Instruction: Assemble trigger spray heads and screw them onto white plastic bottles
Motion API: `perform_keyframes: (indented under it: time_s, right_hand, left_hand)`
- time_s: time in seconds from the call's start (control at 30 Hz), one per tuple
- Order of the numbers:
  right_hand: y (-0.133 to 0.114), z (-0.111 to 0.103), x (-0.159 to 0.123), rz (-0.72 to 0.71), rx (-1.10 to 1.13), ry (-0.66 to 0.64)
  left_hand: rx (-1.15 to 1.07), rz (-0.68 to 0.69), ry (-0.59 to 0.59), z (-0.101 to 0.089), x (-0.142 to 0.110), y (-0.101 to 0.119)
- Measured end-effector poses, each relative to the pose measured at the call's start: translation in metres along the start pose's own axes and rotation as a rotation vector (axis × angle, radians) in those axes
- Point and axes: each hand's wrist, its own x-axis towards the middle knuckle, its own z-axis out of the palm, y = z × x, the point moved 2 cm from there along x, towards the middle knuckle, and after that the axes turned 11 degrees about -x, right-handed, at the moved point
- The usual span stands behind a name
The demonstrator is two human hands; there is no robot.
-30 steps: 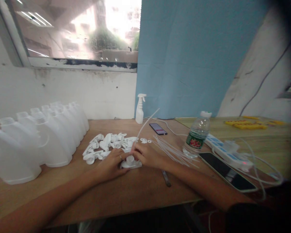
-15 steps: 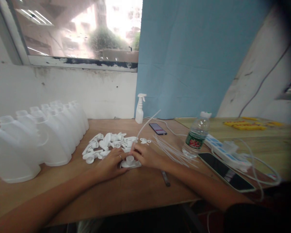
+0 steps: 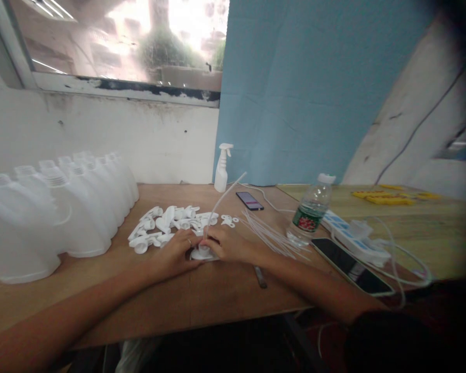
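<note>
My left hand is closed on a white plastic spray trigger head, which lies flat on the table with its round collar facing up. My right hand pinches a thin translucent tube at its lower end, over the collar. The tube rises from between the fingers and bends away to the right. Fingers hide where the tube meets the collar. Behind my hands lies a pile of white trigger heads, with small white rings beside it. More loose tubes are spread to the right.
White jugs stand in rows at the left. A spray bottle is near the wall. On the right are a phone, a water bottle, a larger phone, a power strip and a small dark tool.
The whole view has shifted slightly. Both hands stay at the trigger head, with the right fingers still pinching the tube close above its collar.
</note>
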Motion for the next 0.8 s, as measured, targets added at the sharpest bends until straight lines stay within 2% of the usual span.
perform_keyframes:
  time_s: [0.13, 0.23, 0.4, 0.5, 0.57, 0.63, 0.7, 0.73, 0.77, 0.8]
  right_hand:
    - [0.002, 0.002, -0.001, 0.025, 0.063, 0.018]
    - [0.006, -0.004, -0.003, 0.048, 0.156, 0.041]
    - [0.018, -0.021, -0.005, 0.133, 0.318, 0.110]
    - [0.025, -0.018, -0.006, 0.210, 0.433, 0.102]
    - [0.028, -0.012, -0.006, 0.256, 0.529, 0.104]
    - [0.030, -0.010, -0.006, 0.292, 0.630, 0.123]
    - [0.034, -0.015, -0.006, 0.319, 0.724, 0.166]
    - [0.036, -0.020, -0.006, 0.330, 0.766, 0.198]
    - [0.040, -0.028, -0.006, 0.337, 0.806, 0.238]
    - [0.044, -0.037, -0.006, 0.340, 0.843, 0.283]
  left_hand:
    - [-0.005, -0.005, 0.008, -0.001, 0.000, 0.002]
    - [-0.006, -0.024, 0.043, -0.002, -0.001, 0.000]
    - [-0.020, -0.109, 0.242, -0.009, -0.003, -0.007]
    - [0.009, -0.140, 0.331, -0.014, -0.003, -0.009]
    - [0.049, -0.121, 0.329, -0.020, -0.001, -0.005]
    - [0.089, -0.077, 0.291, -0.031, 0.002, 0.003]
    - [0.173, -0.021, 0.275, -0.051, 0.003, 0.015]
    - [0.243, -0.001, 0.295, -0.064, 0.001, 0.022]
    - [0.403, 0.032, 0.359, -0.079, -0.003, 0.029]
    - [0.574, 0.030, 0.470, -0.095, -0.009, 0.036]
